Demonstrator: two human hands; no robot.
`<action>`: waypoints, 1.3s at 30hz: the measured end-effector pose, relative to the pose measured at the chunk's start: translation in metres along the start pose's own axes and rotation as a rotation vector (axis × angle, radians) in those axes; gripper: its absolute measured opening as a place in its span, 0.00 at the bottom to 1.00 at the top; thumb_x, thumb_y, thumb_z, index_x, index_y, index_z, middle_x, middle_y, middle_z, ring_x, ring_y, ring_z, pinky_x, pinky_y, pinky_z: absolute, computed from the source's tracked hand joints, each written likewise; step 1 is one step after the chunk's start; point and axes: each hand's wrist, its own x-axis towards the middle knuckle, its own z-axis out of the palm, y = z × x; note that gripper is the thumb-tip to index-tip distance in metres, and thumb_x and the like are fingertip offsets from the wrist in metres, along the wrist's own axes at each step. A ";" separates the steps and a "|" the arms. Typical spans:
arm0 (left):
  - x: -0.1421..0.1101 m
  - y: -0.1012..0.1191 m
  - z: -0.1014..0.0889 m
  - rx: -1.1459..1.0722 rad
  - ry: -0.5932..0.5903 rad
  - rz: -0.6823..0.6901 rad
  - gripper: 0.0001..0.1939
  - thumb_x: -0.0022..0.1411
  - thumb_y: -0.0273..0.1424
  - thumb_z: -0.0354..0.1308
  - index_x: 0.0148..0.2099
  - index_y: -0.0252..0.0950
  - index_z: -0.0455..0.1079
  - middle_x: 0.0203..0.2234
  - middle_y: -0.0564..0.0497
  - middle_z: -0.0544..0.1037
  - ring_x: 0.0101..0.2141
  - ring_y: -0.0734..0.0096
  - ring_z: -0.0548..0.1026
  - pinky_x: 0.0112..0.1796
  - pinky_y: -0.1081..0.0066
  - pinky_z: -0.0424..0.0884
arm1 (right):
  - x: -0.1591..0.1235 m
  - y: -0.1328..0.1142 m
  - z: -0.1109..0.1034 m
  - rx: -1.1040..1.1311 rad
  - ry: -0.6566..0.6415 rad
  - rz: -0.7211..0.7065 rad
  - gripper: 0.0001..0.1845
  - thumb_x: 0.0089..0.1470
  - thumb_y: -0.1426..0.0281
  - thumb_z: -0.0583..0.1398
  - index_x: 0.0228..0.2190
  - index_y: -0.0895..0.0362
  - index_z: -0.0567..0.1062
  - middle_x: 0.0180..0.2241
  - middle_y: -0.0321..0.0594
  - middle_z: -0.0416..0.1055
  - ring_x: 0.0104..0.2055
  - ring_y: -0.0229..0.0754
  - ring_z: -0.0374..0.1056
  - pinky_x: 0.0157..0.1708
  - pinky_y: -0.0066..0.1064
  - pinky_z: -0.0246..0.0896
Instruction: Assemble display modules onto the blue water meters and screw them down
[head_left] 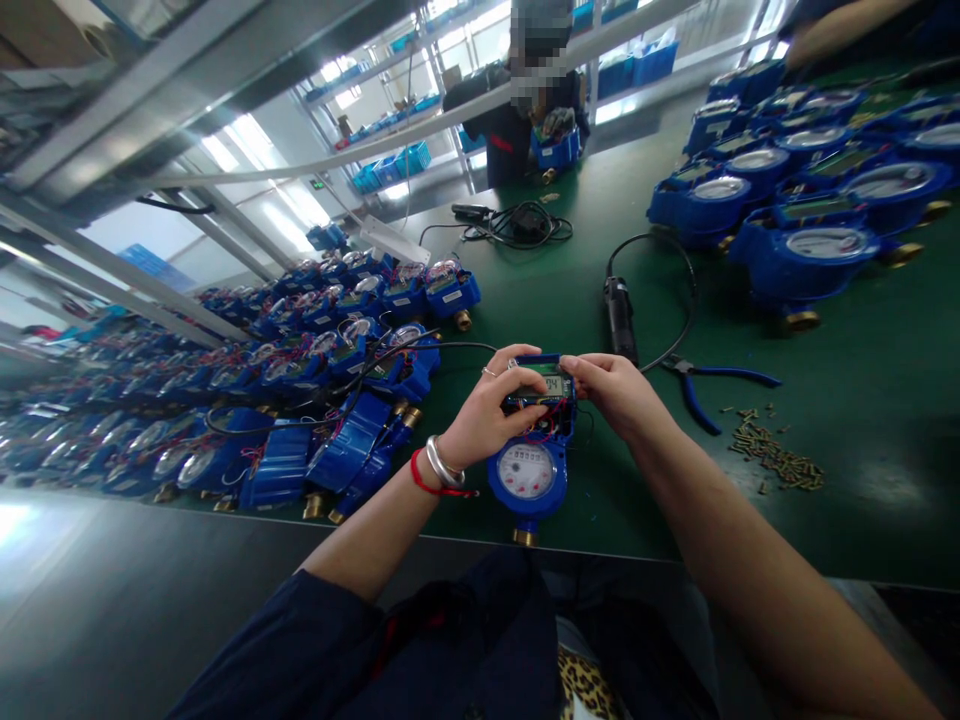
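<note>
A blue water meter (pixel 527 472) with a round white dial lies near the front edge of the green table, its brass fitting pointing towards me. At its far end is a circuit board with a lit display (pixel 553 384), and thin coloured wires show beneath it. My left hand (pixel 491 405) grips the board from the left, fingers over its face. My right hand (pixel 611 390) pinches the board's right upper corner between thumb and fingers. Right of the meter, an electric screwdriver (pixel 619 318), blue-handled pliers (pixel 701 385) and a pile of small brass screws (pixel 780 455) lie on the table.
Rows of open blue meters (pixel 330 350) with loose wires fill the left side. More assembled meters (pixel 802 240) stand at the back right. A coiled black cable (pixel 525 225) lies farther back. Across the table is a person (pixel 517 125); another person's arm (pixel 847 30) shows at upper right.
</note>
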 end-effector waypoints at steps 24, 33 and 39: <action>-0.009 -0.003 -0.011 -0.137 -0.071 -0.035 0.09 0.60 0.29 0.59 0.44 0.40 0.74 0.65 0.48 0.51 0.63 0.56 0.54 0.61 0.53 0.56 | -0.007 -0.007 0.005 -0.079 0.015 -0.059 0.20 0.48 0.53 0.63 0.22 0.59 0.75 0.19 0.33 0.62 0.24 0.34 0.55 0.25 0.29 0.47; -0.002 -0.001 -0.011 -0.146 -0.074 -0.051 0.06 0.60 0.27 0.59 0.40 0.38 0.75 0.62 0.45 0.58 0.61 0.58 0.59 0.60 0.55 0.58 | -0.005 -0.005 0.007 -0.051 0.035 -0.040 0.20 0.48 0.54 0.64 0.21 0.59 0.75 0.19 0.34 0.63 0.23 0.33 0.54 0.25 0.28 0.46; 0.000 -0.007 -0.016 -0.187 -0.113 -0.030 0.07 0.60 0.29 0.60 0.41 0.39 0.75 0.60 0.46 0.61 0.59 0.59 0.63 0.58 0.54 0.61 | -0.006 -0.007 0.009 -0.045 0.054 -0.036 0.20 0.48 0.54 0.63 0.19 0.58 0.73 0.18 0.33 0.62 0.22 0.34 0.54 0.24 0.29 0.47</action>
